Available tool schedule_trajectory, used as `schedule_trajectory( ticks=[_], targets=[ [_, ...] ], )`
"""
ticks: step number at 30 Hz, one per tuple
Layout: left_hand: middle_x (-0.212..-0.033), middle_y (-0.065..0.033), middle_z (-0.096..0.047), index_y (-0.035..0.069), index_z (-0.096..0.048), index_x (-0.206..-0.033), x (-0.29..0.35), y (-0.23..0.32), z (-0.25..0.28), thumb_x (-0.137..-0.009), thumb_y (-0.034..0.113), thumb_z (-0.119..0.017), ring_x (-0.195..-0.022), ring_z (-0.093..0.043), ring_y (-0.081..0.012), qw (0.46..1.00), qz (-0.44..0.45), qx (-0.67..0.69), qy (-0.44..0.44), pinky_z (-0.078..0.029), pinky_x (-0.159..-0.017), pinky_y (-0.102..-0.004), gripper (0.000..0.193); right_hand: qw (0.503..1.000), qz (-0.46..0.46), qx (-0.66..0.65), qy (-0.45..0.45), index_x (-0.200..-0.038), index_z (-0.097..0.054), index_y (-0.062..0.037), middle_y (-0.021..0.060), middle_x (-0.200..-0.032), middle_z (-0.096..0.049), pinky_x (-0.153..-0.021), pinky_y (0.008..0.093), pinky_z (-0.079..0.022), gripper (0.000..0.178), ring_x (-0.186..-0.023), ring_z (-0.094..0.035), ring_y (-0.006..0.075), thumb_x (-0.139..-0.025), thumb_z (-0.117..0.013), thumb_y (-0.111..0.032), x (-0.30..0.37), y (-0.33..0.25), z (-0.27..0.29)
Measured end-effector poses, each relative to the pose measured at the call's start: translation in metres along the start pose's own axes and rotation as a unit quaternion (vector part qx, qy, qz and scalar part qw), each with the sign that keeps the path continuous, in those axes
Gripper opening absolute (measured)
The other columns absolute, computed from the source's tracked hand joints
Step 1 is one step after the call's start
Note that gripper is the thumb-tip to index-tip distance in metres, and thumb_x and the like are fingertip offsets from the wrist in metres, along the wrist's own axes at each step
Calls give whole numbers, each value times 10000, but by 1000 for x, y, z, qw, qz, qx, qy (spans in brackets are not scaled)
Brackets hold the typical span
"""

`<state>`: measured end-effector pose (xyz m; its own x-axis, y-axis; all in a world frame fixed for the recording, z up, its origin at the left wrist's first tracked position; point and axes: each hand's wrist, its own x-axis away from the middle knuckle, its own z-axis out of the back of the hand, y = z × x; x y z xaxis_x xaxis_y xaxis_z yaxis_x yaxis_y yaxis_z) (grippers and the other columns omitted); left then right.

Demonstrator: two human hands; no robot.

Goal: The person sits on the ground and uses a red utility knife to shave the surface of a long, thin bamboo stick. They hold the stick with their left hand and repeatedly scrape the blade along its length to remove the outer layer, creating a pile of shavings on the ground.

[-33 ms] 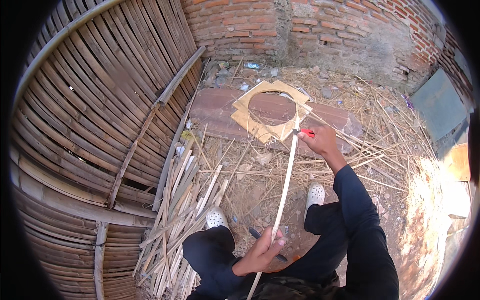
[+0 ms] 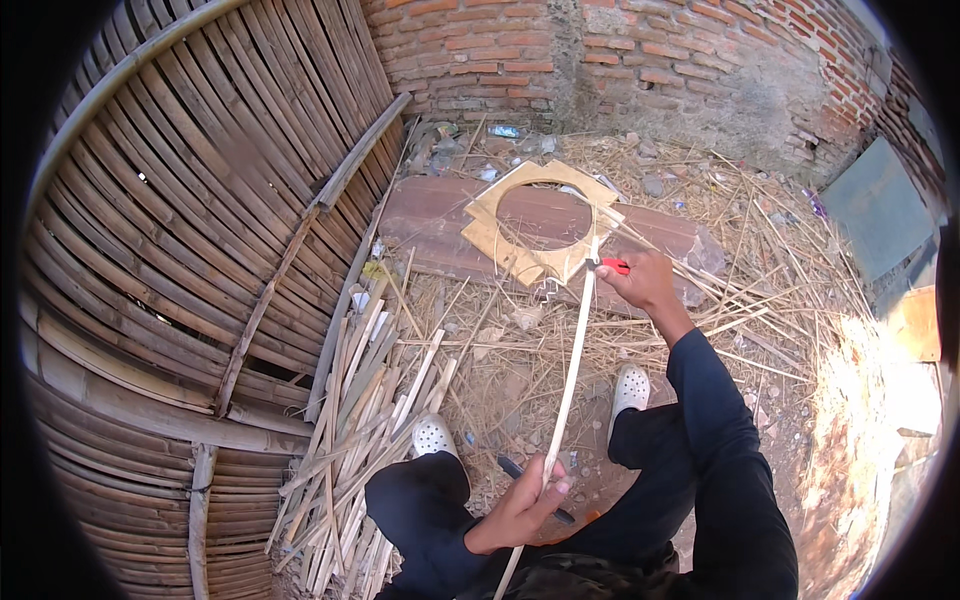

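A long pale bamboo strip [image 2: 571, 375] runs from near my body up to a wooden board with a large round hole [image 2: 482, 215]. My left hand [image 2: 520, 507] is closed around the strip's lower part, in front of my lap. Near the far end, my right hand [image 2: 645, 280] grips a small red-handled cutter [image 2: 612, 266]. Its dark metal part lies against the strip at the board's near corner; the exact blade shape is too small to tell. Thin curled shavings [image 2: 547, 290] sit beside that corner.
Under the holed board lies a brown slab [image 2: 425, 215]. Split bamboo strips [image 2: 345, 440] are heaped left of my feet, by a slatted bamboo wall [image 2: 200, 250]. Shavings [image 2: 770, 270] litter the ground toward the brick wall [image 2: 470, 50]. A dark-handled tool [image 2: 562, 516] lies partly behind my left hand.
A shaving curl by the board's near corner has dropped slightly toward me. Both hands, the strip and the cutter look almost unmoved.
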<state>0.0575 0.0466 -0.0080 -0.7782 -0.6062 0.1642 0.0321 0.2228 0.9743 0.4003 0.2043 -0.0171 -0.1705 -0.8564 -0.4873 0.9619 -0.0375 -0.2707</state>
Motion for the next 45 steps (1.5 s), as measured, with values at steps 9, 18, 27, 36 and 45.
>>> schedule_trajectory(
  ticks=[9, 18, 27, 36, 45],
  targets=[
    [-776, 28, -387, 78, -417, -1042, 20, 12, -7, -1024, 205, -420, -666, -336, -47, 992, 98, 69, 36, -301, -587, -210, 129, 999, -35, 19, -15, -663, -690, -57, 171, -598, -617, -558, 453, -477, 715, -612, -627, 353, -765, -521, -745, -2, 10, -16],
    [-553, 25, -323, 56, -442, -1077, 41, 0, 6, -1036, 269, -358, -471, -291, -71, 983, 23, 133, 124, -243, -463, -220, 233, 963, -239, -74, -100, -632, -639, 1, 251, -652, -613, -607, 480, -468, 809, -672, -627, 394, -826, -426, -755, -1, 29, 12],
    [-562, 29, -393, 17, -495, -1296, -63, 64, 48, -1040, 278, -366, -482, -324, -51, 984, -24, -21, 174, -269, -463, -207, 388, 973, 115, -185, -77, -638, -681, -106, 126, -533, -586, -500, 412, -458, 624, -518, -596, 328, -747, -584, -713, 36, -99, 32],
    [-657, 71, -395, 12, -477, -1338, -74, 66, 49, -1023, 210, -411, -579, -351, -15, 980, -79, -104, 148, -306, -527, -203, 378, 980, 114, -156, -46, -599, -650, -105, 120, -502, -543, -465, 429, -425, 599, -483, -561, 340, -746, -607, -684, 27, -95, 18],
    [-646, 69, -375, -11, -487, -1315, -65, 59, 49, -1020, 213, -429, -577, -348, -16, 989, -41, -88, 114, -303, -529, -212, 375, 991, -7, -122, -50, -604, -658, -61, 139, -519, -579, -479, 419, -462, 674, -511, -606, 318, -749, -582, -715, 9, -69, 12]
  ],
)
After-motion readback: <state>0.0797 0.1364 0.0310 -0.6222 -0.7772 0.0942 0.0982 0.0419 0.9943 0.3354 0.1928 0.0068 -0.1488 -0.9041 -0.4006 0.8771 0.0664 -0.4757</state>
